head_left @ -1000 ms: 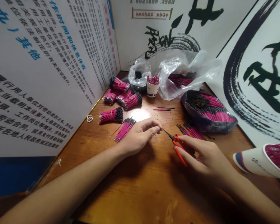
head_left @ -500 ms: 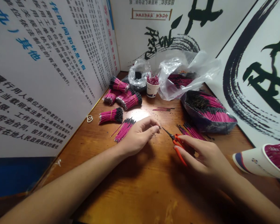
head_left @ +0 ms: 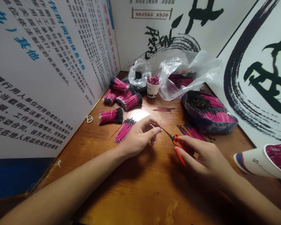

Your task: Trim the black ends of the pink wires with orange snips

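Note:
My right hand [head_left: 199, 156] is closed on a pair of orange-handled scissors [head_left: 178, 143], whose thin dark blades point up and left. Thumb and fingertips are pinched together on my left hand [head_left: 142, 134]; a tiny end shows at the tips, but what it belongs to is hidden. The scissor tip is right at those fingertips; whether it touches them I cannot tell. Beside my left wrist lies a loose pile of magenta wires with black ends [head_left: 124, 130]. Another loose group of such wires [head_left: 193, 132] lies beyond the scissors.
Banded wire bundles [head_left: 111, 116] lie at the left. A paper cup of wires [head_left: 153, 89] and clear plastic bags [head_left: 170, 70] stand at the back. A dark bag of wires [head_left: 209, 125] sits at the right, near a tilted paper cup [head_left: 250, 161]. Printed panels [head_left: 61, 62] enclose the table.
The scissors have shifted very slightly left, their tip now closer to my left fingertips. Otherwise both hands hold nearly the same pose.

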